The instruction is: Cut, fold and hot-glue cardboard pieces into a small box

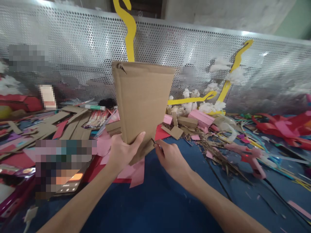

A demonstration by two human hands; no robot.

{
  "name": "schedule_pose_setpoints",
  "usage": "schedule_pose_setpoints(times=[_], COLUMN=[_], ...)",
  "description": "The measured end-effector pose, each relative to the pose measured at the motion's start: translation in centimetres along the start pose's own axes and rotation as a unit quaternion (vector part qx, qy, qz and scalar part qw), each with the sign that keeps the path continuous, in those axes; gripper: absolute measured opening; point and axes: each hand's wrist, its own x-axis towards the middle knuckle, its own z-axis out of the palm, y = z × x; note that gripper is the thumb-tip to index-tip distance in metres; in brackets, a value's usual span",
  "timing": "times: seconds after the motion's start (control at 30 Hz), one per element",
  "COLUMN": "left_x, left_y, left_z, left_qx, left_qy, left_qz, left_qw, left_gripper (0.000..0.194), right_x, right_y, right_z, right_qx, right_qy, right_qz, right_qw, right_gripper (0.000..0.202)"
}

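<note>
A tan cardboard piece (145, 97) stands upright in front of me, its top edge folded and torn at the left corner. My left hand (126, 147) grips it low on the left, thumb across the front face. At its lower right edge, my right hand (167, 153) is closed around a thin dark tool (154, 141), whose tip touches or nearly touches the cardboard. Most of that tool is hidden in my fingers, so its kind is unclear. Pink paper (136, 173) and red paper lie beneath the cardboard.
A pink glue gun (251, 158) with a black cord lies at right, near dry twigs (218, 155). Cardboard strips (73, 119) and a blurred-out lit screen (70, 181) are at left. A perforated metal panel (80, 48) runs behind, with yellow wavy strips (131, 32) before it.
</note>
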Motion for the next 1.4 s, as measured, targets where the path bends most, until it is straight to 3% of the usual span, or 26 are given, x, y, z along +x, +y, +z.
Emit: schedule_pose_setpoints(times=[0.4,0.6,1.03,1.4], left_x=[-0.6,-1.0,-0.8,-0.3], left_y=[-0.1,-1.2,-1.7,-1.6], left_z=[0.5,1.2,1.6,1.2], left_qx=[0.002,0.013,0.013,-0.003], left_qy=[-0.005,-0.016,0.012,-0.017], left_qz=[-0.01,-0.066,-0.048,-0.062], left_qw=[1.0,0.998,0.999,0.998], left_gripper=[0.022,0.032,0.025,0.026], right_x=[0.7,0.7,-0.3,-0.6], right_y=[0.0,0.1,0.5,0.5], right_z=[0.1,0.2,0.6,0.6], right_qx=[-0.01,-0.008,-0.001,0.006], right_qy=[-0.004,-0.005,-0.005,-0.018], right_qz=[-0.003,0.005,0.013,0.032], right_qw=[1.0,1.0,1.0,0.999], right_gripper=[0.023,0.022,0.021,0.02])
